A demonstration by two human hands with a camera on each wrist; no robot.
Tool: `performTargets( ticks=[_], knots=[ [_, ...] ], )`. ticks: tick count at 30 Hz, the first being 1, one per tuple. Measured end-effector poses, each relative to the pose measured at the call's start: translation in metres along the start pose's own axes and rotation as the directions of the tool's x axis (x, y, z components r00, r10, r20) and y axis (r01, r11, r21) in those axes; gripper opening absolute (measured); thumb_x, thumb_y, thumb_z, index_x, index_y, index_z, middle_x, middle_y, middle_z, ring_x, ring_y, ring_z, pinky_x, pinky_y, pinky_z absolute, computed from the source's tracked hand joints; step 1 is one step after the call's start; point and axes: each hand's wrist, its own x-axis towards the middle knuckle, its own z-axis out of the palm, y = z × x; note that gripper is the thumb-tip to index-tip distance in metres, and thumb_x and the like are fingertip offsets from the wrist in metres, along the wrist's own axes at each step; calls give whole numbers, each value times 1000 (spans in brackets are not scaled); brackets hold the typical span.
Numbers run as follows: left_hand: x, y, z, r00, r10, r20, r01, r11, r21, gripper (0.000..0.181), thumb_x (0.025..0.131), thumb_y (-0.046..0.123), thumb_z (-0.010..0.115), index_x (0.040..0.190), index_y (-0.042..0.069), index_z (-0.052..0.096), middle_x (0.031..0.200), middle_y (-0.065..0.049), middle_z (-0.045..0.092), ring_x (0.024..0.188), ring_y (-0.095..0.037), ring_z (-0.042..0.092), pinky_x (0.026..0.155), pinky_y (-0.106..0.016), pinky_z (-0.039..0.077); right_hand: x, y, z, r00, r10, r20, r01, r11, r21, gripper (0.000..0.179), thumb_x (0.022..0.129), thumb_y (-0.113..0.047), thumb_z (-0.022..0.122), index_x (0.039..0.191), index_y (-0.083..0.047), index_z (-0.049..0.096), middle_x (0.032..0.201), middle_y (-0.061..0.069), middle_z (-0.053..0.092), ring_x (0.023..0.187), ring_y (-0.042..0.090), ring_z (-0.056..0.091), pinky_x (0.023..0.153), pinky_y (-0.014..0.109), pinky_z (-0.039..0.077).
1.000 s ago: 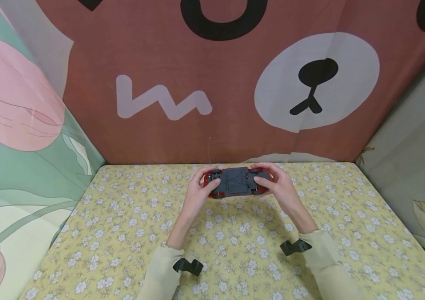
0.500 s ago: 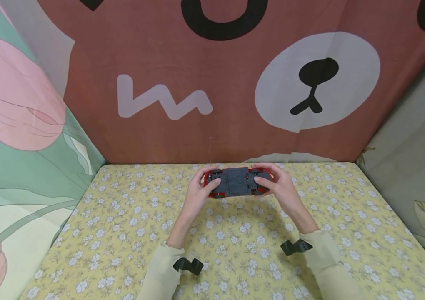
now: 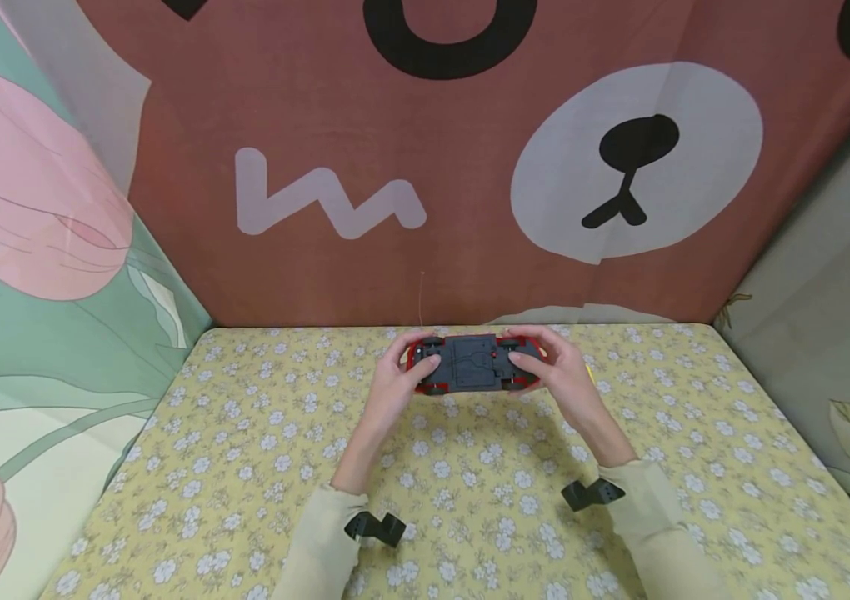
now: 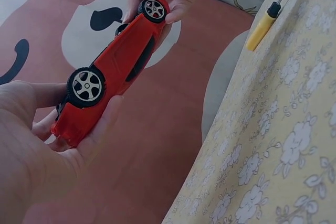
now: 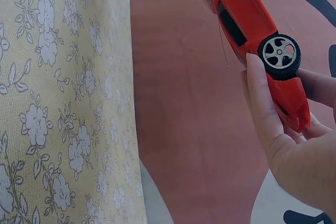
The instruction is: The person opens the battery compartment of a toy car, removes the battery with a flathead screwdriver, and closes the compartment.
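Observation:
A red toy car (image 3: 473,363) is held above the table, its dark grey underside turned toward the head camera. My left hand (image 3: 393,382) grips its left end, with the thumb across the underside. At the other end, my right hand (image 3: 567,379) holds it the same way, thumb on the underside near a wheel. Silver-spoked black wheels and the red side show in the left wrist view, where the toy car (image 4: 126,59) spans both hands. The right wrist view shows the other red side of the car (image 5: 247,11). Its roof is hidden from the head camera.
A yellow screwdriver (image 4: 262,27) with a black collar and metal shaft lies on the flowered yellow tablecloth (image 3: 245,467). From the head, only a sliver of yellow (image 3: 590,373) shows behind my right hand. A printed bear curtain (image 3: 320,275) hangs along the table's back edge.
Both hands keep the same grip and the car stays almost still. The head view has shifted very slightly, and a bit of yellow now shows beside the right hand.

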Motion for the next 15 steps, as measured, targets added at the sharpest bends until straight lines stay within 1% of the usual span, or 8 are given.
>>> performTargets(
  ticks=[7,15],
  knots=[
    [-1,0,1,1000,0,-2,0,1000,12,43,100,7,66,142,6,57,141,-18,55,113,-39,68,85,-40,60,-1,0,-1,1000,10,-2,-10,1000,-2,42,102,-5,64,141,6,54,145,17,50,131,25,53,65,54,61],
    [1,2,3,1000,8,2,-8,1000,6,46,100,5,65,144,-1,54,147,-17,50,113,-39,68,81,-35,60,0,-3,-2,1000,10,-8,-10,1000,-18,41,102,-7,65,140,5,57,146,17,50,130,33,54,65,54,61]
  ],
)
